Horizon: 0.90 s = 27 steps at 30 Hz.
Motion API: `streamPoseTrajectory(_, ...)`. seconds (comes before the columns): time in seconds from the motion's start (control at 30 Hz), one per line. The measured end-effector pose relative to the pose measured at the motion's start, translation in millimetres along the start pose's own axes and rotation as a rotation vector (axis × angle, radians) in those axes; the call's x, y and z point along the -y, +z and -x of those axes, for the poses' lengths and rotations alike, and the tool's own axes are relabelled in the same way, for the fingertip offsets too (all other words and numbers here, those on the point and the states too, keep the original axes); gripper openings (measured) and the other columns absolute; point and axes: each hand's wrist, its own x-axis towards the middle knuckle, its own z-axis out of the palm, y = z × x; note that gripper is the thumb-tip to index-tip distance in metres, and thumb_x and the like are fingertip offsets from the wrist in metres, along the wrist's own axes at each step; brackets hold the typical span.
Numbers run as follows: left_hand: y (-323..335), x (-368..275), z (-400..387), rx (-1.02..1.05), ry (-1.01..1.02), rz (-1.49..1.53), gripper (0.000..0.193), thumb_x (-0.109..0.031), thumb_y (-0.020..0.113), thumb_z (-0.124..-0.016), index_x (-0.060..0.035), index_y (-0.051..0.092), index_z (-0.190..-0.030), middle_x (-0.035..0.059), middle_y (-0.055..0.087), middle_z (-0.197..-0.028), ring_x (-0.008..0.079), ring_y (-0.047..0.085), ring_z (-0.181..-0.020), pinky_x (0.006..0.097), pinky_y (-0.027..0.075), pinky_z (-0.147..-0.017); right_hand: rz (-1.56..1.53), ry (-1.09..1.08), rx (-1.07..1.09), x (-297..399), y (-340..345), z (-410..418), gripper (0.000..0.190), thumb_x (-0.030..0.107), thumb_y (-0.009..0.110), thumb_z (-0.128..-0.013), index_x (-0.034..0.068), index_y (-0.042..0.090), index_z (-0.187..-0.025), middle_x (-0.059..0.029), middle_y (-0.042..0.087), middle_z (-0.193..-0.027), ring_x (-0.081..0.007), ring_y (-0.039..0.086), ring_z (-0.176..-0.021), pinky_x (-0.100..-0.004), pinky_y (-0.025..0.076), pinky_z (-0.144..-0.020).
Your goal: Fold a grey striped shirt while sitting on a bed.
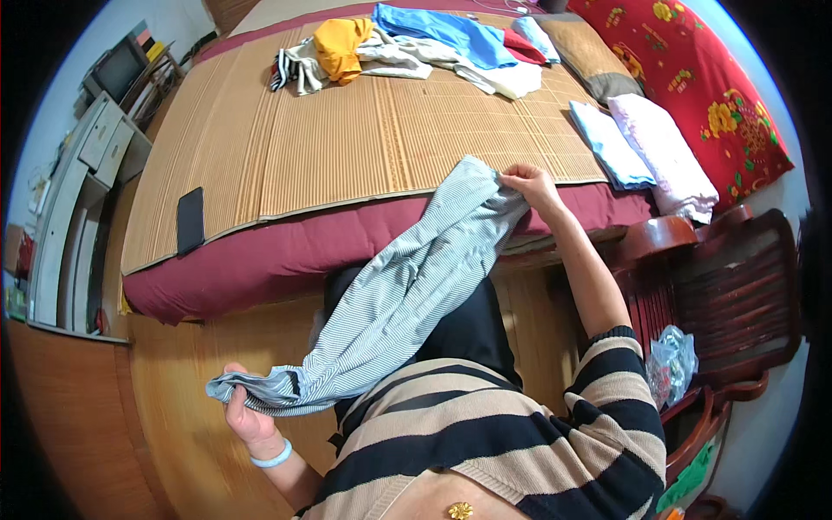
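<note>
A garment of thin grey-and-white striped cloth [403, 286] is stretched on a slant across my lap, in front of the bed. At its lower left end, my left hand [250, 413] grips the gathered, folded edge, which looks like a collar or waistband. The upper right end is pinched between the thumb and fingers of my right hand [533, 188], just over the bed's near edge. Between the two hands the cloth hangs in long creases. Its exact kind cannot be made out.
The bed carries a bamboo mat [325, 143], a black phone [190, 221] and a loose pile with a yellow garment [341, 49] and a blue garment [448, 32]. Folded cloths [663, 153] lie at right. A dark wooden chair [728, 279] stands close on my right, holding a plastic bag [673, 364].
</note>
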Motion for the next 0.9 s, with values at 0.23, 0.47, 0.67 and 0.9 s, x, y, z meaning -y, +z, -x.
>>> streamPoseTrajectory(0.23, 20.4, 0.2, 0.3, 0.024, 0.005, -0.038, 0.026, -0.011, 0.063, -0.091, 0.0008, 0.054, -0.113, 0.0085, 0.060, -0.100, 0.0206, 0.066, -0.089, 0.0339, 0.055, -0.083, -0.215, 0.079, 0.029, -24.5, -12.1, 22.8, 0.010, 0.015, 0.069, -0.093, 0.006, 0.070, -0.095, 0.0047, 0.066, -0.080, -0.0038, 0.058, -0.072, -0.0178, 0.044, -0.066)
streamPoseTrajectory(0.47, 11.8, -3.1, 8.0, -0.049, 0.040, -0.056, 0.027, -0.012, 0.062, -0.092, 0.0011, 0.055, -0.115, 0.0081, 0.062, -0.100, 0.0193, 0.065, -0.091, 0.0328, 0.053, -0.084, -0.673, 0.145, 0.209, -18.1, -20.8, 49.0, 0.032, 0.012, 0.063, -0.097, 0.007, 0.061, -0.128, 0.0042, 0.064, -0.097, -0.0054, 0.060, -0.086, -0.0188, 0.046, -0.072)
streamPoseTrajectory(0.67, -10.4, -6.6, 1.8, -0.055, 0.020, -0.055, 0.031, -0.012, 0.062, -0.092, -0.0010, 0.058, -0.121, 0.0054, 0.061, -0.111, 0.0188, 0.060, -0.104, 0.0354, 0.050, -0.093, -0.516, 0.042, 0.109, -31.6, -26.9, 56.6, 0.029, 0.006, 0.065, -0.094, 0.006, 0.062, -0.124, 0.0025, 0.067, -0.104, -0.0047, 0.061, -0.090, -0.0190, 0.047, -0.075)
streamPoseTrajectory(0.9, -18.1, -8.6, 0.1, -0.034, -0.003, -0.007, 0.033, -0.011, 0.061, -0.093, -0.0025, 0.058, -0.125, 0.0050, 0.062, -0.116, 0.0221, 0.060, -0.109, 0.0446, 0.048, -0.100, -0.194, 0.027, 0.000, -31.5, -23.1, 33.0, 0.017, 0.012, 0.070, -0.091, 0.004, 0.070, -0.106, 0.0012, 0.067, -0.087, -0.0046, 0.060, -0.078, -0.0203, 0.048, -0.069)
